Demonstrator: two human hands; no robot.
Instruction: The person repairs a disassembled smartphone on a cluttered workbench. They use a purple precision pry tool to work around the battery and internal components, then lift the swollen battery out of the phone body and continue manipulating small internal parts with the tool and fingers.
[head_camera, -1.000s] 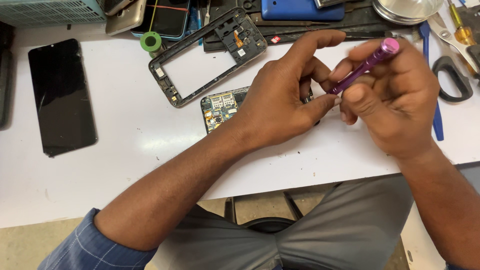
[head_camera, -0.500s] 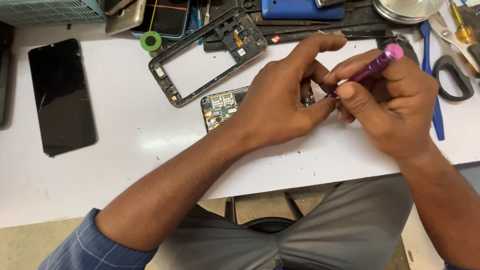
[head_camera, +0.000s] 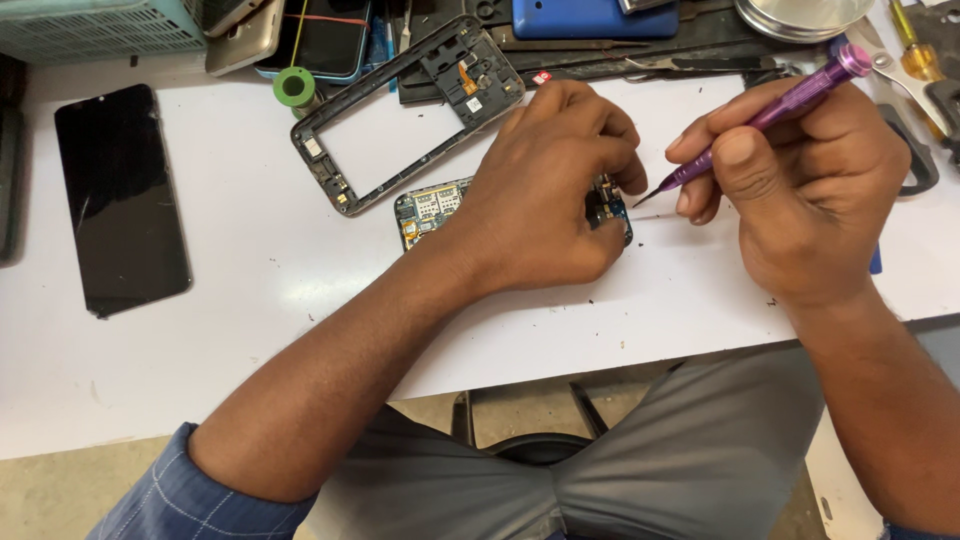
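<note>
Your left hand is lying palm-down over the phone circuit board, fingers curled and pinching its right end, so it's clamping the board flat on the white table just below the empty phone frame. Your right hand is closed around the purple screwdriver, thumb and fingers wrapping the shaft, tip pointing down-left and hovering just beside the board's right edge (can't tell if it's touching). The board's left end is showing past your wrist, green with metal shields. Further out: a green tape roll is sitting near the frame's top corner, a black phone screen is lying well apart to the left, and a blue phone is resting at the back edge.
</note>
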